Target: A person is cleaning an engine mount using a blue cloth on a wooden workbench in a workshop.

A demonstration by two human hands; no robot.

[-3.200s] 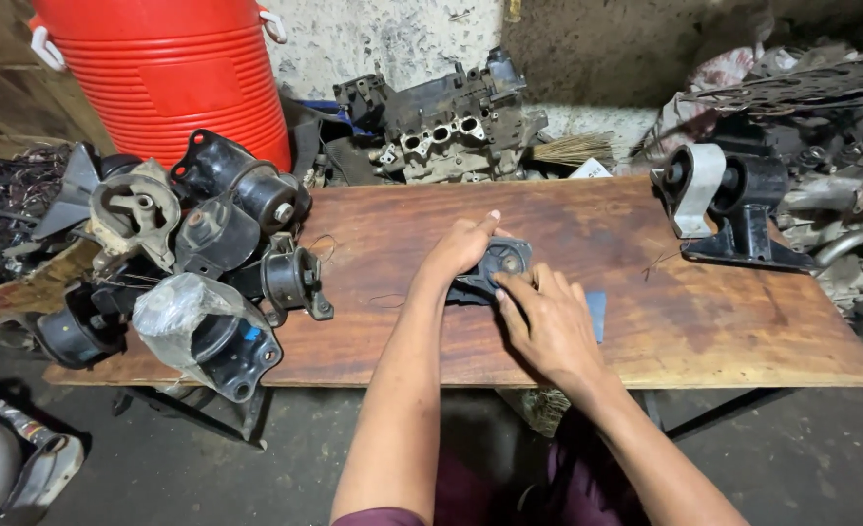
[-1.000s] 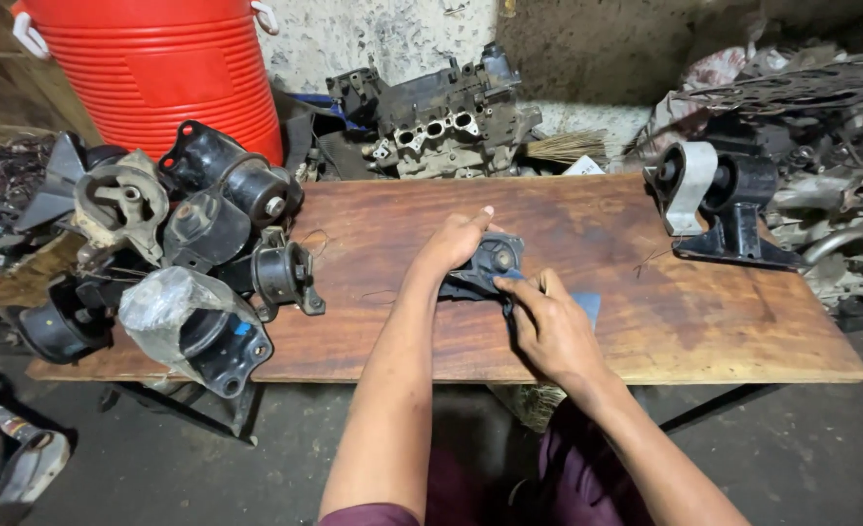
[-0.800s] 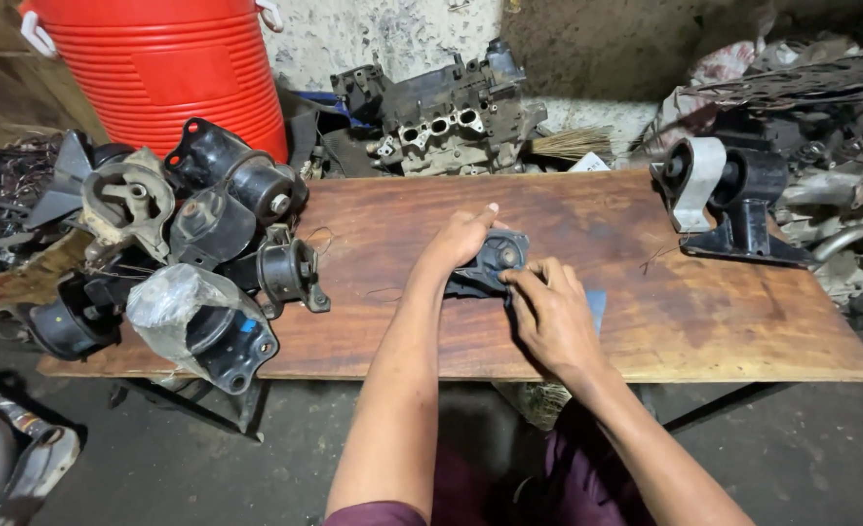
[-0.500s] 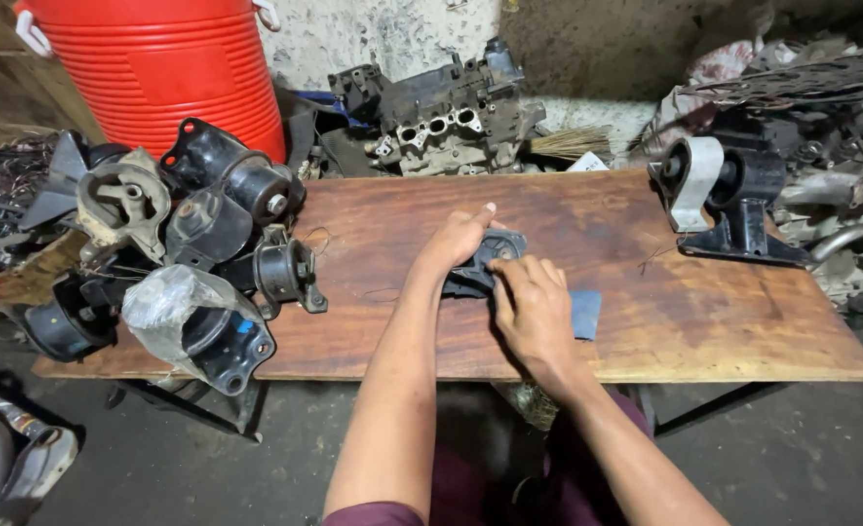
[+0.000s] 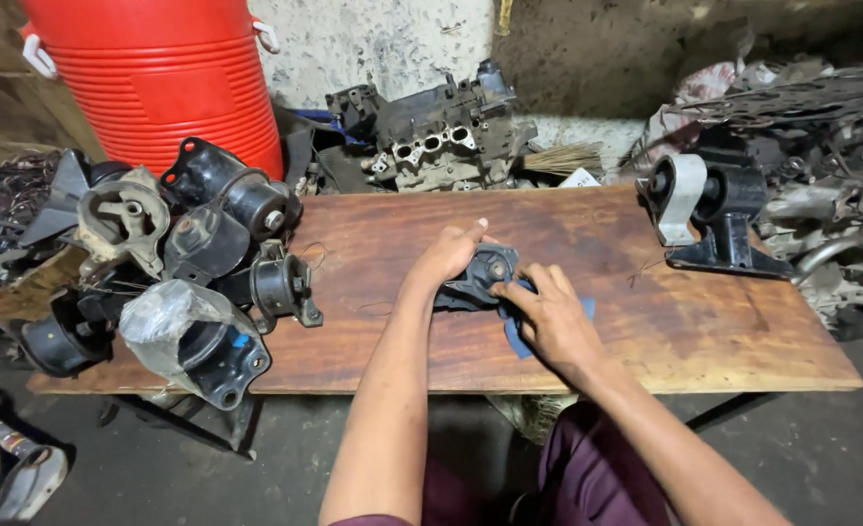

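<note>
A small black engine mount [image 5: 490, 268] lies near the middle of the wooden board [image 5: 383, 321]. My left hand [image 5: 448, 256] grips its left side and holds it down. My right hand [image 5: 548, 317] presses a blue cloth [image 5: 517, 336] against the mount's near right side; most of the cloth is hidden under the palm.
A pile of black engine mounts [image 5: 207, 234] covers the board's left end, one wrapped in clear plastic [image 5: 192, 336]. A large mount with a pale bracket [image 5: 709, 209] stands at the right end. Behind are a red barrel [image 5: 153, 73] and an engine block [image 5: 441, 131].
My right hand has shifted slightly left along the mount with the blue cloth. My left hand has stayed on the mount, which has barely moved.
</note>
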